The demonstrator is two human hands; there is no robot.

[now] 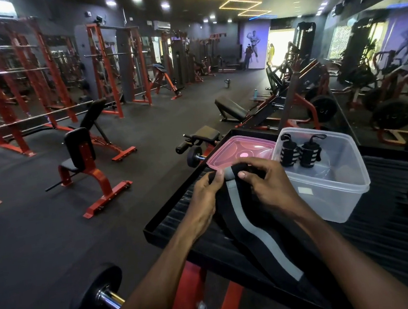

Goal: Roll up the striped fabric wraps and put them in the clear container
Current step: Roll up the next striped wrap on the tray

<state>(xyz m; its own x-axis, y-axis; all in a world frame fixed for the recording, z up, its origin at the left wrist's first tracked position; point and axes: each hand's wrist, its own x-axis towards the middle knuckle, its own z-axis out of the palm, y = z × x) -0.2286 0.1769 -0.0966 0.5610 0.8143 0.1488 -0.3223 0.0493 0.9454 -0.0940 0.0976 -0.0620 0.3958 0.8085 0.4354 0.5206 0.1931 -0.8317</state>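
Where the gym floor meets a black ribbed tray (170, 223) on a red frame, work goes on at near right; red racks and benches fill the dim room to the far left, a mirror runs along the right.

Count: one clear container (332, 191) on the tray, two rolled wraps (298, 153) standing upright inside it at its far left side; one pink lid (237, 150) lying just left of the container; one long black wrap (253, 227) with a grey stripe, unrolled.

Left hand (205, 204) pinches the wrap's far end from the left; right hand (264, 185) curls fingers over that same end from the right (roll barely begun, probably, since the fingers cover it). Loose length trails from the grip toward the viewer, across the tray and over its near edge.
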